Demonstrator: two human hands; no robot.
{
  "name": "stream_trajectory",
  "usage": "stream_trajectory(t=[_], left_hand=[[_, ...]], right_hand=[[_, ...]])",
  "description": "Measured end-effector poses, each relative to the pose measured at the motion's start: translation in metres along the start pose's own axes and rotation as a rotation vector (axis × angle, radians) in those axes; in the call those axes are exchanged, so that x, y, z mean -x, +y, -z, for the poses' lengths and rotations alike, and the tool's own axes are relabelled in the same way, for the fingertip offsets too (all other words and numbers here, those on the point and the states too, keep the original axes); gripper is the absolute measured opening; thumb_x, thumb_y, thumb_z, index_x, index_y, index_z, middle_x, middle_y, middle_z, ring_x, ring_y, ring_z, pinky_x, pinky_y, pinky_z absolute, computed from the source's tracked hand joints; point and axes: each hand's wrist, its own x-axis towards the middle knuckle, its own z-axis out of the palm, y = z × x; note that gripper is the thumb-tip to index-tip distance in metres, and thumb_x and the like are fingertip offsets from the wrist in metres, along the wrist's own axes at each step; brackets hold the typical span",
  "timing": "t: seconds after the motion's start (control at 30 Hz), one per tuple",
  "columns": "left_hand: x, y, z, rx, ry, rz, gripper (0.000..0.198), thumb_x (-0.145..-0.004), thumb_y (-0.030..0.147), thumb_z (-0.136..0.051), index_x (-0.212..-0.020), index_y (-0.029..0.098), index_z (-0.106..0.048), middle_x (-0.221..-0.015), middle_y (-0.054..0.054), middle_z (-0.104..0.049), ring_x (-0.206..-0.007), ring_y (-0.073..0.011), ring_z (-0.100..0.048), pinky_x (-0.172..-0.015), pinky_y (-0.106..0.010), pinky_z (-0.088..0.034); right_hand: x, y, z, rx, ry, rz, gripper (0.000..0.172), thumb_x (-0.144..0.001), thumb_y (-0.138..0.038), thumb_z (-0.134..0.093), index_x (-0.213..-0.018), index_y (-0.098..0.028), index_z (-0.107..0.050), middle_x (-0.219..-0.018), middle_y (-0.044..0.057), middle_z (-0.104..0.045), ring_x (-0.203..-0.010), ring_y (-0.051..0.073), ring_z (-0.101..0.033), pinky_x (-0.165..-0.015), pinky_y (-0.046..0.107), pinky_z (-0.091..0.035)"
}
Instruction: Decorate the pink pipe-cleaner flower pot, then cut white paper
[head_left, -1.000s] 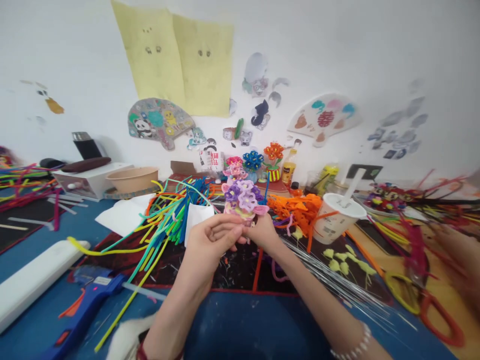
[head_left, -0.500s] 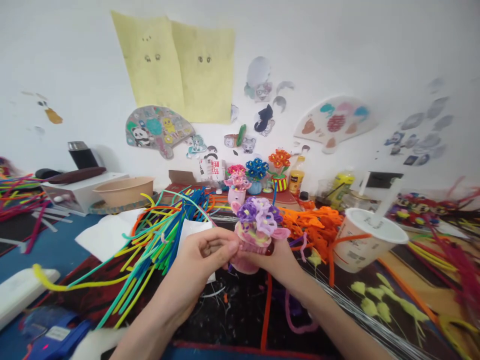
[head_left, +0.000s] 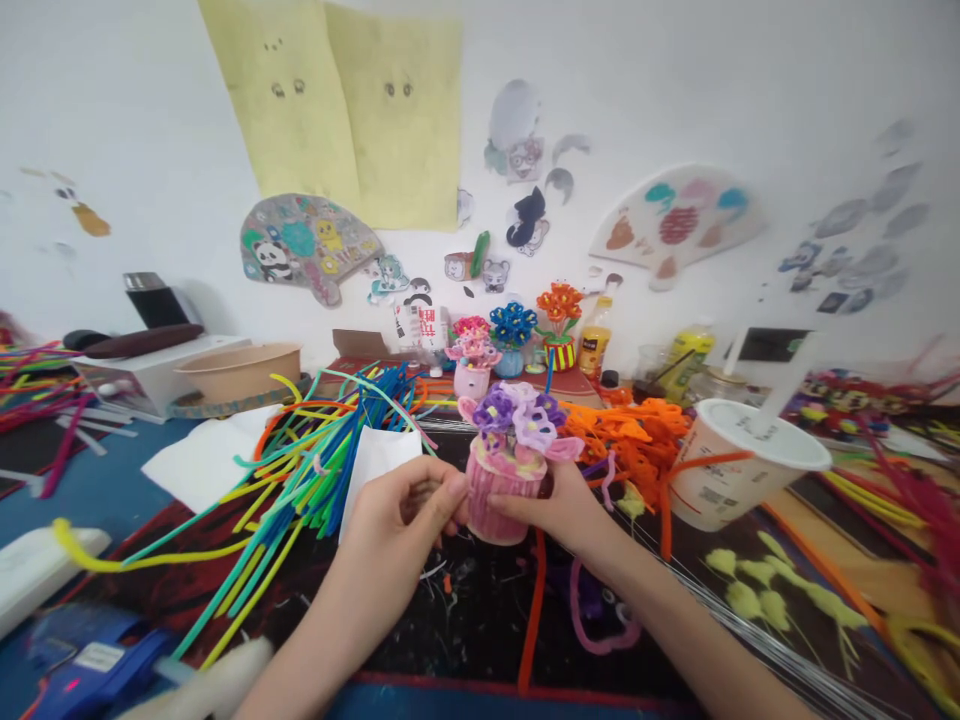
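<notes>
Between both hands stands a small pink pipe-cleaner flower pot [head_left: 496, 492] topped with purple and pink flowers [head_left: 517, 415], upright over the black mat [head_left: 480, 620]. My left hand [head_left: 397, 540] is curled, its fingertips pinching the pot's left side. My right hand [head_left: 562, 505] wraps the pot's right side from behind, thumb on the front.
A bundle of coloured pipe cleaners [head_left: 315, 450] lies left of the hands. Orange pipe-cleaner pieces [head_left: 630, 430] and a white lidded cup [head_left: 739, 465] with a straw sit right. A blue glue gun [head_left: 90, 670] lies at lower left. Finished flower pots [head_left: 514, 335] stand by the wall.
Both hands lowered the flower pot and turned it upright, so its pink ribbed side now shows. The view shifted closer and a little right.
</notes>
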Motion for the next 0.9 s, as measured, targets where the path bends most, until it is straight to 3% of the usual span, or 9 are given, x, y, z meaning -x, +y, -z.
stream_trajectory(t=[0.27, 0.43, 0.5, 0.63, 0.8, 0.9], left_hand=[[0.001, -0.007, 0.002, -0.250, 0.129, -0.241, 0.015, -0.090, 0.025, -0.051, -0.079, 0.020, -0.059, -0.068, 0.003, -0.063, -0.060, -0.0103, -0.057, -0.057, -0.020, -0.044], [0.011, -0.007, -0.003, -0.707, 0.219, -0.623, 0.004, -0.091, 0.019, -0.056, -0.091, 0.019, -0.060, -0.076, 0.002, -0.069, -0.062, -0.0096, -0.060, -0.058, -0.020, -0.040], [0.013, -0.006, -0.005, -0.853, 0.235, -0.760, 0.006, -0.090, 0.018, -0.058, -0.096, 0.018, -0.060, -0.071, 0.002, -0.069, -0.056, -0.0096, -0.058, -0.055, -0.023, -0.037], [0.014, -0.004, -0.009, -1.033, 0.237, -0.894, 0.012, -0.090, 0.011, -0.053, -0.097, 0.014, -0.062, -0.054, 0.005, -0.060, -0.042, -0.0100, -0.047, -0.047, -0.028, -0.029], [0.014, 0.002, -0.012, -1.171, 0.220, -1.022, 0.026, -0.091, 0.005, -0.039, -0.097, 0.006, -0.065, -0.054, 0.001, -0.063, -0.043, -0.0099, -0.052, -0.046, -0.028, -0.031], [0.014, 0.005, -0.012, -1.210, 0.254, -1.115, 0.032, -0.094, 0.006, -0.034, -0.097, 0.006, -0.065, -0.053, 0.001, -0.062, -0.042, -0.0109, -0.052, -0.046, -0.029, -0.032]], right_hand=[[0.004, -0.002, -0.001, -0.026, -0.073, 0.005, 0.046, -0.059, -0.030, -0.086, -0.102, -0.024, -0.069, -0.108, 0.006, -0.075, -0.101, 0.029, -0.069, -0.093, 0.046, -0.054], [0.004, -0.002, -0.001, 0.059, -0.068, 0.012, 0.045, -0.058, -0.034, -0.086, -0.098, -0.022, -0.071, -0.104, 0.006, -0.075, -0.099, 0.031, -0.069, -0.092, 0.047, -0.053], [0.005, -0.003, -0.002, 0.135, -0.036, 0.027, 0.045, -0.057, -0.036, -0.086, -0.097, -0.023, -0.071, -0.102, 0.006, -0.075, -0.097, 0.031, -0.069, -0.088, 0.047, -0.054], [0.010, -0.010, -0.007, 0.340, 0.039, 0.050, 0.040, -0.055, -0.034, -0.086, -0.090, -0.022, -0.069, -0.095, 0.006, -0.074, -0.087, 0.030, -0.068, -0.077, 0.044, -0.054], [0.015, -0.020, -0.013, 0.529, 0.141, 0.063, 0.041, -0.048, -0.034, -0.086, -0.080, -0.021, -0.064, -0.081, 0.004, -0.069, -0.074, 0.027, -0.064, -0.067, 0.039, -0.050], [0.016, -0.023, -0.016, 0.569, 0.142, 0.058, 0.037, -0.052, -0.032, -0.082, -0.079, -0.020, -0.061, -0.080, 0.003, -0.067, -0.073, 0.025, -0.062, -0.064, 0.035, -0.048]])
